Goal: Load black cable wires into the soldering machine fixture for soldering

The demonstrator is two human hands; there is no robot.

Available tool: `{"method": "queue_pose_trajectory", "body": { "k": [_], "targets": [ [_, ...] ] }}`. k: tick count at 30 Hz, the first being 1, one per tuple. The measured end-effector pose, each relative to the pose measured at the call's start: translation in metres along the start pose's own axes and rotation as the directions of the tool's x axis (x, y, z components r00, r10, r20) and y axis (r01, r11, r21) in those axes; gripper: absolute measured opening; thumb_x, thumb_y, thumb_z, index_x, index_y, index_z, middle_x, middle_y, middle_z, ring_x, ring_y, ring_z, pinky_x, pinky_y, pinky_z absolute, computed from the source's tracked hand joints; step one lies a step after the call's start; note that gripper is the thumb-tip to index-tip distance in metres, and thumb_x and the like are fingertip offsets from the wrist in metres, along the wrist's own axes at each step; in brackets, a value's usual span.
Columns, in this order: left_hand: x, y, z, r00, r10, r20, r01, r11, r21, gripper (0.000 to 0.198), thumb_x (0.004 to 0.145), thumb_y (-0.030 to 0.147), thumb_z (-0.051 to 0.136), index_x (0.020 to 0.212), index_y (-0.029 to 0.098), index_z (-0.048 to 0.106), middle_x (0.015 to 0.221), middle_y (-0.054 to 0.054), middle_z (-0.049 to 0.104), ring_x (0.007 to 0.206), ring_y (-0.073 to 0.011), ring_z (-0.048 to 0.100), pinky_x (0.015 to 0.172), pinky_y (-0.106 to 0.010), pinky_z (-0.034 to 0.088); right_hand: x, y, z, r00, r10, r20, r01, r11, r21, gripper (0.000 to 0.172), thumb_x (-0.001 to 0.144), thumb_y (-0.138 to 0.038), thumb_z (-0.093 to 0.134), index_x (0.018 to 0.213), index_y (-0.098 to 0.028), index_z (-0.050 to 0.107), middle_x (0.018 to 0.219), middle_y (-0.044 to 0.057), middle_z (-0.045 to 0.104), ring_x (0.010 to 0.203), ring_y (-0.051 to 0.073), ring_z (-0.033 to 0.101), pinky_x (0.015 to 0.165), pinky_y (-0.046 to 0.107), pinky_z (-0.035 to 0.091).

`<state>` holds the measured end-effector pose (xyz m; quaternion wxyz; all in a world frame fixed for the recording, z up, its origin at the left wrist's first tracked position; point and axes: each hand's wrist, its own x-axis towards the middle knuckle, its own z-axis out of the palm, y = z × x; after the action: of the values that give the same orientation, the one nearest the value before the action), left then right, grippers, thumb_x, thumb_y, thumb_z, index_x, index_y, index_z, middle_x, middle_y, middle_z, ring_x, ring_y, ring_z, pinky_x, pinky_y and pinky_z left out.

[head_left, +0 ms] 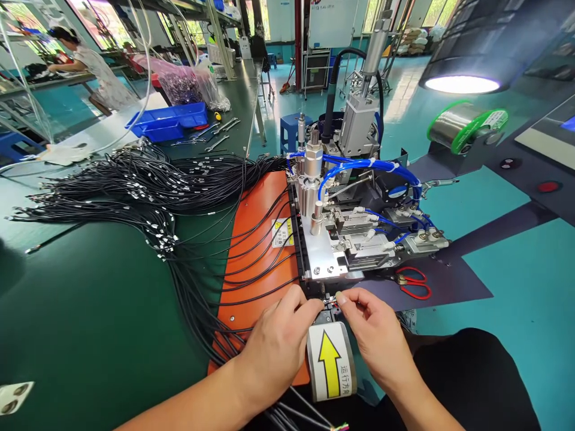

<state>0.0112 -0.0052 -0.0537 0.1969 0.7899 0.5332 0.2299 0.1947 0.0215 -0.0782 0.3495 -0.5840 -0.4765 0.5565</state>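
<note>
My left hand (283,335) is closed in a pinch at the front of the metal machine (323,251), on the end of a black cable whose run under my palm is hidden. Thin coloured wires (331,300) stick out between my two hands. From the other side my right hand (375,329) pinches these wires between thumb and fingertips. Both hands meet over a small dark fixture (332,314). Just below it is a white label with a yellow arrow (330,362). Several black cables (256,269) lie across the orange plate (251,227) beside my left hand.
A large bundle of black cables (179,185) covers the left bench. Red-handled scissors (413,284) lie right of the machine. A solder spool (462,126) and a bright lamp (462,84) hang at upper right. Blue trays (171,120) and wrenches stand behind; a person (94,72) sits far left.
</note>
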Motion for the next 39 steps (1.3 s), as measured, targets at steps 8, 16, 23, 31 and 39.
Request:
{"method": "queue_pose_trajectory", "body": {
  "k": [8,16,23,31,39],
  "targets": [
    [0.0012,0.0000,0.0012,0.999,-0.021,0.031,0.022,1.000,-0.006,0.030,0.095,0.009,0.041,0.112,0.018,0.064,0.090,-0.006,0.049,0.076,-0.0197,0.054,0.066,-0.032,0.051,0.0013,0.0004,0.0002,1.000,-0.010,-0.016,0.010,1.000,0.002,0.039,0.088,-0.057,0.061,0.087,-0.019,0.066,0.075,0.001,0.060,0.066,0.015,0.048,0.062,0.026,0.042],
    [0.0008,-0.0019,0.0016,1.000,-0.012,0.021,0.012,1.000,-0.003,0.029,0.095,0.008,0.041,0.111,0.018,0.063,0.090,-0.006,0.049,0.077,-0.0197,0.054,0.067,-0.032,0.051,0.0012,0.0021,0.0005,1.000,-0.016,-0.021,0.016,1.000,0.000,0.038,0.088,-0.056,0.062,0.086,-0.019,0.067,0.073,0.001,0.060,0.064,0.015,0.048,0.059,0.025,0.041],
    [0.0016,-0.0022,0.0031,1.000,-0.012,0.017,0.012,1.000,0.015,0.029,0.096,0.010,0.040,0.112,0.018,0.063,0.090,-0.005,0.050,0.076,-0.0195,0.055,0.067,-0.032,0.051,0.0030,0.0055,0.0002,0.999,-0.024,-0.027,0.023,1.000,-0.013,0.038,0.088,-0.056,0.061,0.085,-0.018,0.068,0.072,0.002,0.062,0.063,0.015,0.050,0.056,0.024,0.042],
    [0.0013,-0.0023,0.0038,0.999,-0.017,0.035,0.015,0.998,0.061,0.030,0.093,0.007,0.042,0.112,0.018,0.063,0.091,-0.006,0.050,0.076,-0.0197,0.056,0.067,-0.033,0.053,0.0010,0.0014,0.0012,0.999,0.002,-0.040,-0.003,0.999,-0.037,0.039,0.087,-0.057,0.060,0.081,-0.019,0.065,0.072,0.001,0.062,0.062,0.014,0.049,0.056,0.024,0.041],
    [0.0026,-0.0009,0.0042,0.998,-0.018,0.065,0.013,0.997,0.079,0.031,0.091,0.005,0.045,0.112,0.019,0.062,0.095,-0.006,0.051,0.080,-0.0197,0.056,0.070,-0.033,0.054,-0.0002,0.0007,0.0040,0.999,0.007,-0.035,-0.010,0.996,-0.090,0.041,0.090,-0.059,0.055,0.083,-0.020,0.063,0.066,-0.002,0.054,0.059,0.014,0.045,0.053,0.023,0.037]
  ]
}}
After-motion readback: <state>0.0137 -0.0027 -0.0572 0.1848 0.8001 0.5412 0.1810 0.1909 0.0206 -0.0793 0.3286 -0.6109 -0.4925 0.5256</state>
